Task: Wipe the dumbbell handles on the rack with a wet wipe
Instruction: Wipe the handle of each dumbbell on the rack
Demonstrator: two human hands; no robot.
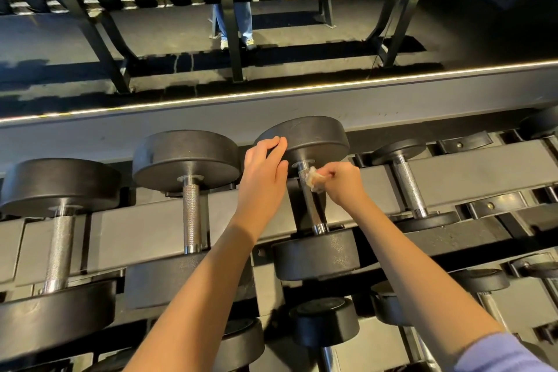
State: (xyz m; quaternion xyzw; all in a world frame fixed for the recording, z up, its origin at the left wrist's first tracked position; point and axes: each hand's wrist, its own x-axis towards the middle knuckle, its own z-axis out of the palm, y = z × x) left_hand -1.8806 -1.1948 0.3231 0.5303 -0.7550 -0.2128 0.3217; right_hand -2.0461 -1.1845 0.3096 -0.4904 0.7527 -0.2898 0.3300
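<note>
The wet wipe (314, 180), pinched in the right grip (342, 183), sits at the far end of the middle dumbbell handle (312, 205) on the rack (453, 167). The left grip (262, 174) rests loose on the far head (314, 139). Bunched so small, the wipe may miss the handle's underside.

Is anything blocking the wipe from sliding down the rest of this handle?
Nothing visible. The right hand holds the wipe on the handle near its far end; below, the handle is bare to the near head. The left hand rests on the far head.
</note>
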